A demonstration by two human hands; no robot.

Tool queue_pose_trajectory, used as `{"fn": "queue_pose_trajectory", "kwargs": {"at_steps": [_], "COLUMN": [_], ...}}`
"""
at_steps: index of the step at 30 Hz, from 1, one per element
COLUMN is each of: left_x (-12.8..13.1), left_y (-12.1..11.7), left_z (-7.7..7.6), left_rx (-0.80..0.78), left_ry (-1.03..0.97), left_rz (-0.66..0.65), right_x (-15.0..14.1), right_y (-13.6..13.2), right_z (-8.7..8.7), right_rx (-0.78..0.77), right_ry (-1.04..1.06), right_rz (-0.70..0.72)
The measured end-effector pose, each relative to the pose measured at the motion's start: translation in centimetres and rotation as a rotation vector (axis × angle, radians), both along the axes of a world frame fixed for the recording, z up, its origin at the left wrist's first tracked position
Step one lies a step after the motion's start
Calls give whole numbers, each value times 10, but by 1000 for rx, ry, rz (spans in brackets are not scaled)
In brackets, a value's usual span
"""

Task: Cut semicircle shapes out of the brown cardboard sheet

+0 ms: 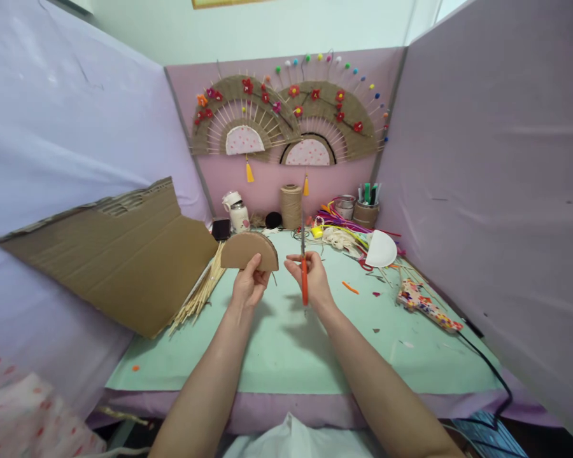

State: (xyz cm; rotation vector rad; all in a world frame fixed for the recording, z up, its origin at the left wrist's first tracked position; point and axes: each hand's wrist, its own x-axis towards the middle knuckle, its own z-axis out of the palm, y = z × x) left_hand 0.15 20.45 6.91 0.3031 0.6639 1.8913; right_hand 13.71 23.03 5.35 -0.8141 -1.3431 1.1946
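Pinched between the thumb and fingers of my left hand point(251, 284) is a brown cardboard half-circle point(243, 250), held up above the table with its flat edge down. My right hand point(314, 280) grips a pair of scissors point(304, 280) by its orange handle, with the blades pointing upward. A small gap separates the scissors from the cardboard. Whether the blades are fully closed cannot be made out from this edge-on angle.
A large cardboard sheet point(119, 254) leans at left beside a bundle of thin sticks point(200, 292). Twine point(291, 207), a bottle point(237, 213) and a pen pot point(366, 212) stand at the back. At right lie a white half-circle point(381, 249) and a corded, flower-patterned glue gun point(427, 305).
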Motion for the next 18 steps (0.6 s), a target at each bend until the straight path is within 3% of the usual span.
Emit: {"fn": "queue_pose_trajectory", "kwargs": {"at_steps": [9, 18], "left_x": [-9, -13], "left_y": [-5, -7], "left_z": [11, 16], "left_rx": [72, 86], "left_ry": [-228, -286], "left_rz": [120, 174], "right_x": [-12, -22], "right_y": [-29, -39], "right_z": [-14, -23], "right_rx": [129, 213], "right_ry": [-399, -500], "right_rz": [24, -27]}}
